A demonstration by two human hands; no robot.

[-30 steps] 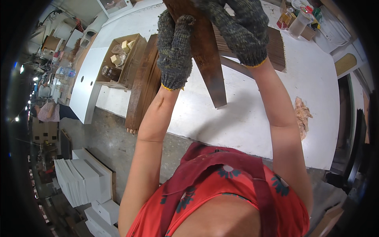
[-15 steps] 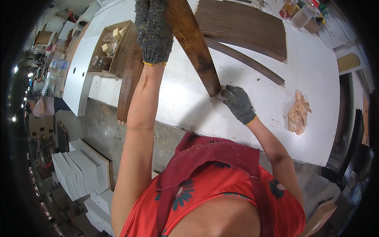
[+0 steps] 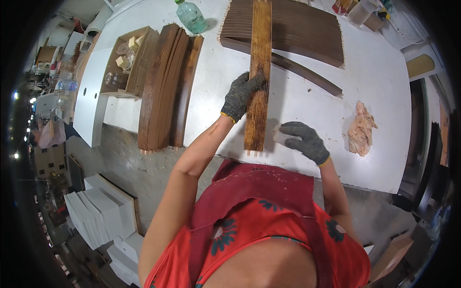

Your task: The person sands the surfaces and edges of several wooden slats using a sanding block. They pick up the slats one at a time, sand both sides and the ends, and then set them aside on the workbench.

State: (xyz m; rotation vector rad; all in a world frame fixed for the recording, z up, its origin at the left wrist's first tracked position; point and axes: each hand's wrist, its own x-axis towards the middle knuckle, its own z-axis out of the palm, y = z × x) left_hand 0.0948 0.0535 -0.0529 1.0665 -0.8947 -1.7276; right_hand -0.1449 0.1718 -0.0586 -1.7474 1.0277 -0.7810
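Observation:
In a dark gray knit glove, my left hand (image 3: 239,97) is closed on the edge of a dark brown wooden slat (image 3: 259,53). The slat runs away from me, with small pale dowel pegs at its near end. My right hand (image 3: 307,142), gloved too, is just right of that end and apart from it. Between its thumb and fingers sits a small pale piece (image 3: 278,135), whose kind I cannot make out. Left of my left hand lies a row of similar brown slats (image 3: 163,91).
More brown slats (image 3: 293,29) lie side by side at the far end of the white table (image 3: 307,105), with a single slat (image 3: 307,74) nearer. A crumpled cloth (image 3: 361,129) is at right. A green bottle (image 3: 190,18) and an open box (image 3: 139,79) stand at left.
The slat has swung from a slant to nearly straight ahead. My left hand has come down and right along it; my right hand has shifted nearer me and slightly right, away from its end.

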